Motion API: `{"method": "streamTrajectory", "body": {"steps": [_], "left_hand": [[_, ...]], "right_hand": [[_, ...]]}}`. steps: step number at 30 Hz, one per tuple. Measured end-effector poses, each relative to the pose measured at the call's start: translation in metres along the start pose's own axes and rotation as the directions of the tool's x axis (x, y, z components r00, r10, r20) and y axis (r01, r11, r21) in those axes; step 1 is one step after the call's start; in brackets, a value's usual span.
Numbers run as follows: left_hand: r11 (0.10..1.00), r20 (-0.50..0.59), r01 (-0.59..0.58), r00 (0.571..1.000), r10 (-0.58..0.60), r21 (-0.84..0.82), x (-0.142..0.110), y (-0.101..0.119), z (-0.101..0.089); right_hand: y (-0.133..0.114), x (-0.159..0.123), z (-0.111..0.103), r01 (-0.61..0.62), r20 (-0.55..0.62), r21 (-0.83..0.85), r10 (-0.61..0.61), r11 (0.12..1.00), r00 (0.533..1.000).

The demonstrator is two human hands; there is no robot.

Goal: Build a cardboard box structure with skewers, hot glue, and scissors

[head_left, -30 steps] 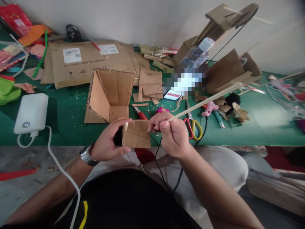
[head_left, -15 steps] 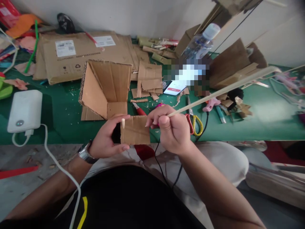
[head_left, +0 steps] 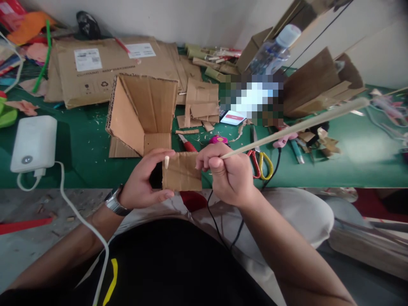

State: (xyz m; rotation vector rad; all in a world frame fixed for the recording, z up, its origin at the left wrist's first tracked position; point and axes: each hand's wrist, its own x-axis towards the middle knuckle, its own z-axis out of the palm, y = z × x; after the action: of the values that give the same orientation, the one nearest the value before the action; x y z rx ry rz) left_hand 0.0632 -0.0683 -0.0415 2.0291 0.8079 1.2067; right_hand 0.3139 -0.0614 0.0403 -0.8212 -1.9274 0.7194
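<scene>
Thumb and fingers of the left hand point(head_left: 145, 180) are clamped on the left end of one small cardboard piece point(head_left: 181, 172), up at the near edge of the green table point(head_left: 347, 159), and that piece is our landmark! Just to its right, the right hand point(head_left: 234, 178) has its fingers together on one long wooden stick point(head_left: 296, 126), which slants up and away from it. Whether that hand actually touches its edge, I cannot tell. One short pale peg point(head_left: 166, 162) pokes out at its upper left corner. So the step in hand looks like lining up the stick with its right side, which seems to call for a steady left hold and careful aim from the right. Now the count, and it's busy! Beyond the piece to the left, one folded cardboard shell point(head_left: 156, 102); farther behind, one flattened carton point(head_left: 114, 75) carrying two white labels point(head_left: 88, 59). Just beyond it, one red-handled knife point(head_left: 190, 146); to its right, one pair of scissors point(head_left: 267, 166). Well beyond, up to the right, one phone point(head_left: 233, 117), partly blurred, and one bottle point(head_left: 270, 57). Far off to its left, one white power bank point(head_left: 34, 142). Cardboard scraps point(head_left: 202, 97) lie beyond it too, overlapping too much for a sure number.
</scene>
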Motion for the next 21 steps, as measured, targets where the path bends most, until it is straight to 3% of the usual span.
{"method": "streamTrajectory", "body": {"steps": [14,19,21], "left_hand": [[0.997,-0.037,0.022,0.999,-0.020,0.078,-0.004,0.006,0.000],[0.999,-0.061,0.041,0.997,-0.039,0.028,0.001,0.020,-0.001],[0.999,-0.130,0.025,0.991,-0.021,0.032,0.009,0.029,-0.001]], "right_hand": [[0.000,-0.002,0.000,-0.021,-0.002,0.007,0.021,1.000,1.000],[0.001,0.000,0.001,-0.013,0.012,0.015,0.013,1.000,1.000],[0.000,0.001,0.001,-0.012,0.013,0.006,0.012,1.000,1.000]]}}
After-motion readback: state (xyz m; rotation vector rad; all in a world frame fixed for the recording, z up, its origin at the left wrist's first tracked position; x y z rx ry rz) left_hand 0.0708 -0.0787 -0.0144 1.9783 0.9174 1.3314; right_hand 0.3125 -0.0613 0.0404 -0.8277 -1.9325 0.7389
